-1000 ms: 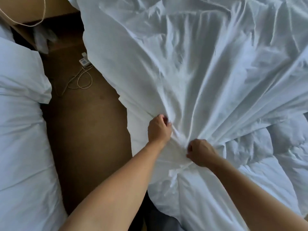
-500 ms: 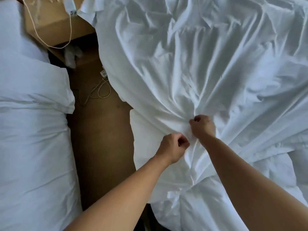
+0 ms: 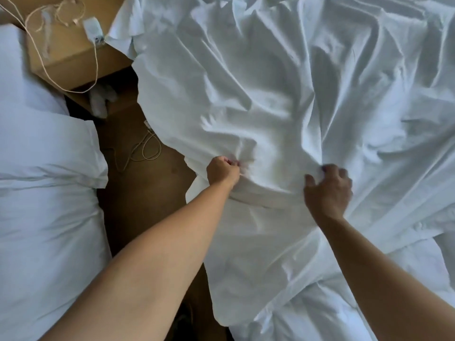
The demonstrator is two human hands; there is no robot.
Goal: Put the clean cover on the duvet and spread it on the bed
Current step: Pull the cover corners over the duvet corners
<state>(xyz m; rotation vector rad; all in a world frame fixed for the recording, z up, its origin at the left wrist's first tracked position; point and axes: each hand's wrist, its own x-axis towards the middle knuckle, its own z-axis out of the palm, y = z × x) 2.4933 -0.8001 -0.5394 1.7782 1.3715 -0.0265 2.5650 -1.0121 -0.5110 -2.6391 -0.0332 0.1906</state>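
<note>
Here, a person works a clean white cover (image 3: 270, 94) along the near edge of a bed, the bed itself out of sight under the cloth. The left hand (image 3: 222, 173) is clenched round a bunch of the cover where it drops over the side. The right hand (image 3: 328, 190), a little apart from it, has its fingers dug into a raised fold, the thumb splayed on the fabric. Creases fan away from both grips across the sheet, so the cloth between them appears to be under tension. The paired hold looks meant to gather or draw the cover toward the person, probably to bring its edge over the filling.

What seems to be the puffy duvet (image 3: 423, 271) lies at lower right, partly under the cover's hem. Whether any of it is already inside cannot be told. By that reading the task is in its early, fitting stage, with the spreading yet to come.

A narrow strip of brown floor (image 3: 142, 212) separates this bed from a neighbouring bed (image 3: 49, 230) made up in white. A wooden bedside counter (image 3: 73, 57) at top left carries a white charger (image 3: 93, 29) and its cable (image 3: 45, 67). A second loose cord (image 3: 147, 148) lies coiled on the floor just beside the hanging cover. The cord could foul the cloth if the cover drags lower.
</note>
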